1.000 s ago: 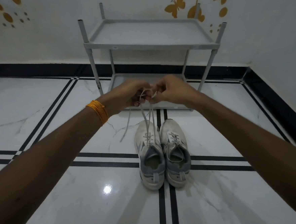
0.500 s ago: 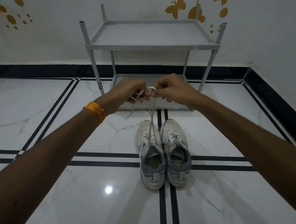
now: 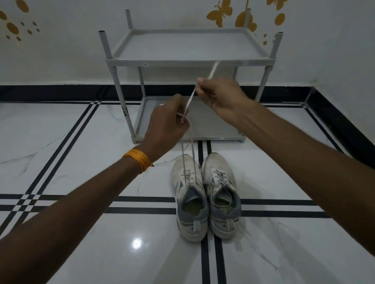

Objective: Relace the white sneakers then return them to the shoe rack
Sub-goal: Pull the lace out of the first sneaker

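Two white sneakers with grey heels stand side by side on the floor, toes toward the rack: the left sneaker [image 3: 189, 197] and the right sneaker [image 3: 221, 195]. A white lace [image 3: 187, 150] rises in two strands from the left sneaker up to my hands. My left hand [image 3: 167, 123] pinches the strands above the toe. My right hand [image 3: 221, 95] grips one lace end higher and to the right, pulled taut, with its tip sticking out past the fingers. The right sneaker's lace lies loose over its tongue.
A grey two-tier shoe rack [image 3: 185, 61] stands against the white wall just beyond the sneakers, both shelves bare. The floor is glossy white marble with black stripes. A black skirting runs along the wall and the right side.
My hands have come apart: the right hand moved up and to the right, drawing a lace end out, while the left hand dropped slightly and keeps the strands.
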The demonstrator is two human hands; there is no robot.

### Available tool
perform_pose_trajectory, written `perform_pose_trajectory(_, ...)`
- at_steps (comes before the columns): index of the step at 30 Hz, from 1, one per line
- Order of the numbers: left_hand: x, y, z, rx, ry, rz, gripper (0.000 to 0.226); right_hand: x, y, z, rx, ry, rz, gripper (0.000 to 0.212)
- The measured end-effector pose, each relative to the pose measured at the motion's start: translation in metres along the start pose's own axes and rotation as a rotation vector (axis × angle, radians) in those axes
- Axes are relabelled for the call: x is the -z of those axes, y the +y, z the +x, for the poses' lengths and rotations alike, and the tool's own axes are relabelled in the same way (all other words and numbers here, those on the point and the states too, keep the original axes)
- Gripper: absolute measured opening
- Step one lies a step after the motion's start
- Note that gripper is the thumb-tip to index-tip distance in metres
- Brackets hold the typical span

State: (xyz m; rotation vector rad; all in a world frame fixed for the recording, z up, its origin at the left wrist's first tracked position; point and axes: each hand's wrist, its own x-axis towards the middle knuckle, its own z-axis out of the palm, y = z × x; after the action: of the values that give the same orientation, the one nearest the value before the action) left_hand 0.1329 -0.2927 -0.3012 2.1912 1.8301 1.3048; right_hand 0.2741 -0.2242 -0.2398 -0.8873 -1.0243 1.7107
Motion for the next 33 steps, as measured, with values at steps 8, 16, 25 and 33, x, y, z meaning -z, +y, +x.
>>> perform_pose_trajectory(8,-0.003,-0.004,-0.002,-0.012,-0.052,0.102,0.012,0.031,0.048,0.016,-0.321,0.212,0.048,0.020)
perform_pose_trajectory(16,0.017,0.004,0.017,0.819,-0.483,-0.594,0.012,0.026,0.038,-0.014,0.051,-0.054,-0.797,0.012)
perform_pose_trajectory(25,0.013,-0.002,0.015,0.853,-0.423,-0.769,0.018,0.020,0.037,-0.025,0.074,-0.263,-1.024,0.024)
perform_pose_trajectory(33,0.026,-0.024,0.000,0.517,-0.300,-0.588,0.027,0.037,0.024,-0.015,-0.031,-0.291,-1.014,0.020)
